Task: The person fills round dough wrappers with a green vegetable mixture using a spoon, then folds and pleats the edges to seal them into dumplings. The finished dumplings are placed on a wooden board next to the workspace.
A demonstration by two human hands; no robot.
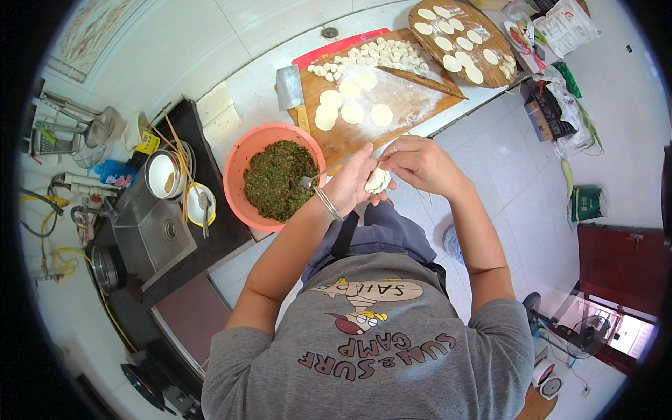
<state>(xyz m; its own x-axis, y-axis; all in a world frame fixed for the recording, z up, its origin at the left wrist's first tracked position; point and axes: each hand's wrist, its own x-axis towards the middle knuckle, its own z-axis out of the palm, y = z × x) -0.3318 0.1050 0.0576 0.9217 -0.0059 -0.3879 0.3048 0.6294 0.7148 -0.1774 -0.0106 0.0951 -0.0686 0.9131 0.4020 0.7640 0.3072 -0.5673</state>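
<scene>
A pleated white dumpling [378,182] rests in my left hand [350,180], which is cupped around it in front of my body. My right hand [423,162] comes in from the other side, its fingers pinched on the dumpling's edge. Just left of my left hand stands a pink bowl [234,164] of chopped green filling [278,178], with a metal utensil [308,182] stuck in it. Behind my hands lies a floury wooden board [420,112] with flat round wrappers [352,113], small dough pieces [392,54] and a rolling pin [423,82].
A cleaver [289,89] lies at the board's left edge. Farther right, a round wooden board [490,38] carries several wrappers. To the left are a sink [164,231], stacked bowls [162,175] and chopsticks [180,150]. A water bottle [451,241] stands on the floor.
</scene>
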